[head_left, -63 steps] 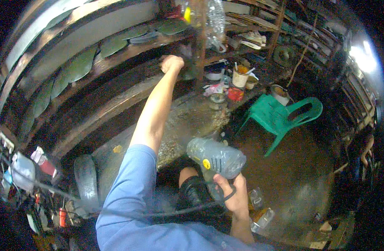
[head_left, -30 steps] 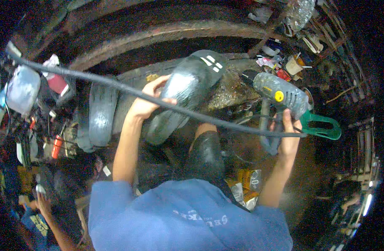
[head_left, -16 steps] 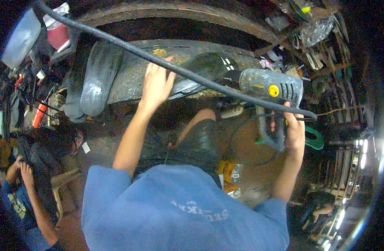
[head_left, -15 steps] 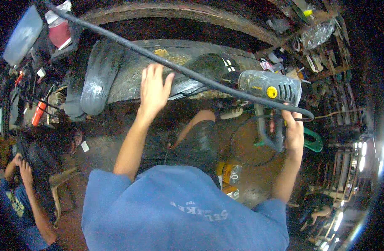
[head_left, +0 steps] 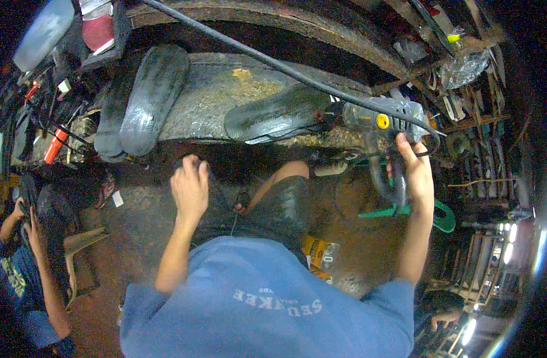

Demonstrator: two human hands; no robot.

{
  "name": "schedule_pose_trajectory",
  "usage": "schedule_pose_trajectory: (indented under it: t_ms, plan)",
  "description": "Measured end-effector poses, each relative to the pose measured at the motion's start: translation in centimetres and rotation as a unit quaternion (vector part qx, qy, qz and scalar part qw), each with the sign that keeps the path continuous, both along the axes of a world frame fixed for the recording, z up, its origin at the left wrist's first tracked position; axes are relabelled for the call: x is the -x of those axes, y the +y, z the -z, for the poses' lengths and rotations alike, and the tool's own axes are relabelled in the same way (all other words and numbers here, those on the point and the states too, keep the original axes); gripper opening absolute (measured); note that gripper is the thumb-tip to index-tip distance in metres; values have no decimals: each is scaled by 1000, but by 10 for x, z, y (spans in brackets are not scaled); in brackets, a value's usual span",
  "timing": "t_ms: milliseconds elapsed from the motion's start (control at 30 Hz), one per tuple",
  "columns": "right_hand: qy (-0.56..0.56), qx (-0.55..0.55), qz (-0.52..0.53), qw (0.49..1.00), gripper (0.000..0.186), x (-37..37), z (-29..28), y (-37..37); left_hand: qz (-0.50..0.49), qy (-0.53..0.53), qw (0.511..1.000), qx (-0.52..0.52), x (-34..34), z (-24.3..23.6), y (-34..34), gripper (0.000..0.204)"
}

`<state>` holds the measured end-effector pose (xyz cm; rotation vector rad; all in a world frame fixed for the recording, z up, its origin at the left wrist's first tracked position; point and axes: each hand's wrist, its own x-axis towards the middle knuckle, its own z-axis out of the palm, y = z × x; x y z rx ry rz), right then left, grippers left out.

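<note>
Grey power tool (head_left: 364, 122) in R hand (head_left: 419, 172), upper rt of frame

Blue shirt (head_left: 243, 322), bottom ctr: pale lettering, upside down. Bench (head_left: 211, 83) spans upper ctr, w/ two dark soles (head_left: 156, 98) to upper L & a single sole (head_left: 273, 114) nr ctr. Black cord (head_left: 285, 71) runs diag. from top L to the tool. Tool's nose is nr the single sole's R end; can't tell if touching. R hand's wrapped round its grip. L hand (head_left: 190, 186), L of ctr, fingers bent; can't tell if gripping anything. Yellow pack (head_left: 318, 247), lower ctr: printed. Round yellow badge (head_left: 382, 122) on tool; lettering beside it v. small.
</note>
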<state>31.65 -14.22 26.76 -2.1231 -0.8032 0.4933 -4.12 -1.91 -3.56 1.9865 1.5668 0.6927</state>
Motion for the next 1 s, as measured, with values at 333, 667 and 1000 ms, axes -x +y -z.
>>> schedule_pose_trajectory:
  t_ms: [333,667,1000]
  plan:
    - [-14,-32,-33,999,39,-26,-4,37,-91,125,946,285,6,72,19,111]
    - [7,6,-50,999,44,-27,-5,72,-148,96,951,254,7,71,15,100]
    - [11,35,-107,994,36,10,-7,89,-152,105,958,220,6,66,15,94]
